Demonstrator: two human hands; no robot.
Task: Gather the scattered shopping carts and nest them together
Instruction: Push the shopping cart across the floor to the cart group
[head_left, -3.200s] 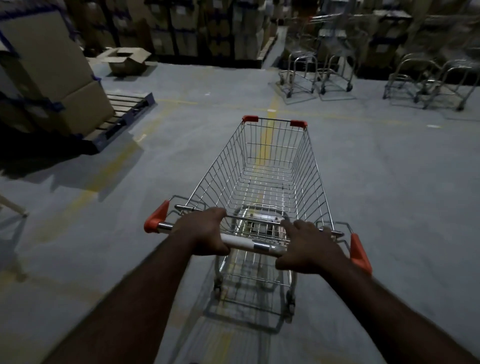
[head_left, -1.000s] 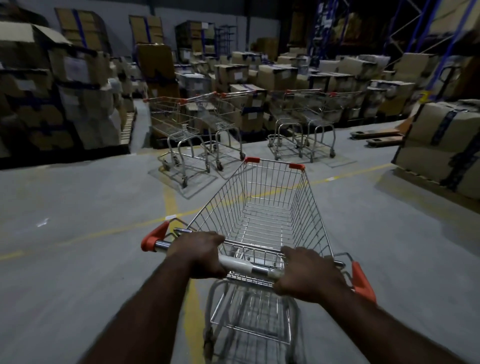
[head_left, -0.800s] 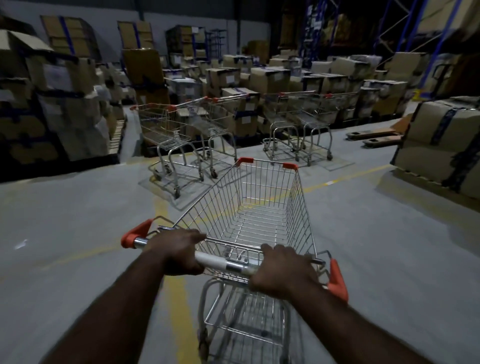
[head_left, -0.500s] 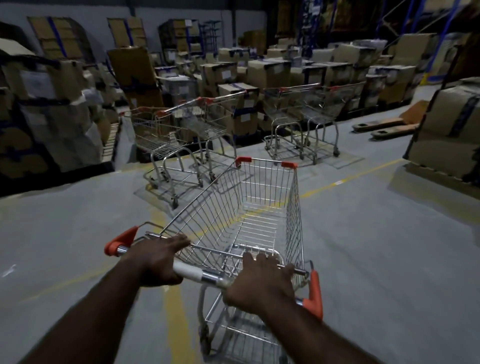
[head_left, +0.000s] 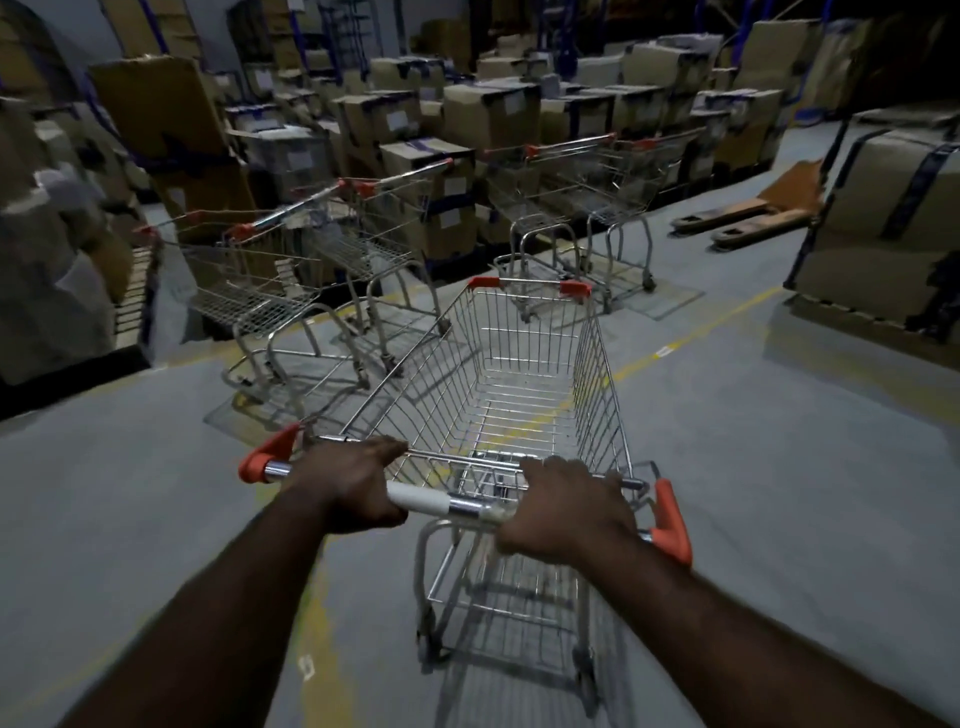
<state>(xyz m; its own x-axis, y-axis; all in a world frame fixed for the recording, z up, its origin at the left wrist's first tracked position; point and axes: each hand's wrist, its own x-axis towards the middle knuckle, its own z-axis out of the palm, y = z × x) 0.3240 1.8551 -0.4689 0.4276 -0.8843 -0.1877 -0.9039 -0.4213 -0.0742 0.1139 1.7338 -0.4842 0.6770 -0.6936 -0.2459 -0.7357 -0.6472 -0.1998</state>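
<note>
My left hand (head_left: 353, 488) and right hand (head_left: 566, 512) clenched round the handle bar (head_left: 418, 500) of the shopping cart (head_left: 519, 374), basket ahead of my fingers (head_left: 382, 451), parked carts (head_left: 291, 270) beyond

Warehouse: stacked cartons (head_left: 488, 117), pallet jack (head_left: 753, 218).

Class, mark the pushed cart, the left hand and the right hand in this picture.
pushed cart (head_left: 514, 410), head view, basket floor.
left hand (head_left: 353, 486), head view, back of the hand on the handle.
right hand (head_left: 566, 512), head view, back of the hand on the handle.
</note>
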